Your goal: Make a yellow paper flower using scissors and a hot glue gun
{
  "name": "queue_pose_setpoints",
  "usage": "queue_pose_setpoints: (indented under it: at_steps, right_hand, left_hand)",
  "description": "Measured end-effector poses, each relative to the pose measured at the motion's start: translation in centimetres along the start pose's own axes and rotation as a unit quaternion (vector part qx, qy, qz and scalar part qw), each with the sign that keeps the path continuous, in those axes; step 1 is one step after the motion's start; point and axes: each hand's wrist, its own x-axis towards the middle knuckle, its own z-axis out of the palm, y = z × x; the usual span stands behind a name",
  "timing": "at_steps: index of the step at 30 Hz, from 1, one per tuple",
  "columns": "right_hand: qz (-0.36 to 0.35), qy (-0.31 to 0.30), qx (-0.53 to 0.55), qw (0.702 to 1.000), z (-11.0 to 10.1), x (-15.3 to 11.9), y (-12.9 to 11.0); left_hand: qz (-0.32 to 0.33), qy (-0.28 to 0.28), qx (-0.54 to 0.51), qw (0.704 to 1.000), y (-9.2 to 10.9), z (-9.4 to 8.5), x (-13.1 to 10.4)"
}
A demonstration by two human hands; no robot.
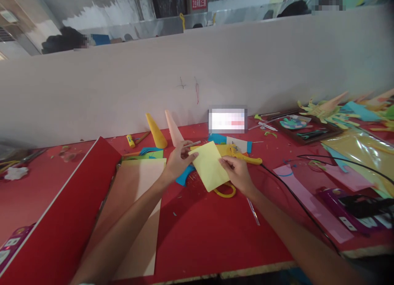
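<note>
A light yellow sheet of paper (211, 170) is held up over the red table. My left hand (178, 162) is closed on its upper left edge, thumb on top, with a thin pale pen-like stick (194, 144) also between the fingers. My right hand (238, 174) pinches the right edge of the same sheet. Behind it lies a yellow glue gun (246, 157) with a black cord, partly hidden by the paper and right hand. Under the sheet's lower corner a yellow scissors-like loop handle (229, 194) shows. Blue paper pieces (184, 176) lie beside and behind the sheet.
A yellow cone (155, 131) and a pale pink cone (174, 129) stand at the back. Large peach sheets (135, 219) lie left, beside a raised red panel (70, 207). Pink paper (314, 203), a purple power strip (341, 205) and a brown tray (326, 131) are right.
</note>
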Motion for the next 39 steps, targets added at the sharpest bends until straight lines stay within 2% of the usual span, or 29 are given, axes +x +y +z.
queue_pose_setpoints:
  at_steps: [3,6,9,12,17,23,26,30,34,36,39]
  right_hand:
    - [0.004,0.045,0.007,0.999,0.4,-0.3,0.0]
    - [-0.002,0.062,0.005,0.998,0.9,-0.7,-0.1]
    - [-0.002,0.074,0.004,0.997,1.0,-0.8,-0.2]
    - [0.004,0.093,0.007,0.996,0.9,-0.7,-0.2]
    - [0.013,0.13,0.02,0.991,0.8,-0.5,-0.1]
    - [0.003,0.181,0.011,0.983,1.0,-0.7,-0.7]
    - [0.005,0.201,0.008,0.98,0.9,-0.9,-1.2]
    - [0.036,0.171,0.048,0.983,0.6,-0.6,-1.1]
    - [0.08,0.051,0.139,0.986,0.1,0.1,0.2]
    - [0.102,0.002,0.135,0.986,-0.2,0.4,0.9]
    - [0.128,-0.038,0.111,0.985,-0.7,0.6,1.6]
  left_hand:
    - [-0.085,-0.008,-0.154,0.984,-0.2,2.1,-1.0]
    - [-0.112,-0.022,-0.192,0.975,-0.2,3.9,-2.2]
    - [-0.13,-0.026,-0.201,0.971,-0.3,4.7,-2.8]
    - [-0.124,-0.015,-0.187,0.974,-0.5,4.7,-2.7]
    - [-0.076,0.005,-0.15,0.986,-0.4,4.0,-2.4]
    - [-0.073,0.03,-0.126,0.989,0.1,3.5,-2.0]
    - [-0.072,0.024,-0.108,0.991,0.3,3.1,-1.7]
    - [-0.049,0.016,-0.083,0.995,0.3,2.6,-1.4]
    - [-0.032,-0.001,-0.071,0.997,0.1,2.4,-1.5]
    - [-0.029,-0.019,-0.069,0.997,0.0,2.5,-1.5]
    - [-0.032,-0.047,-0.064,0.996,-0.1,2.6,-1.6]
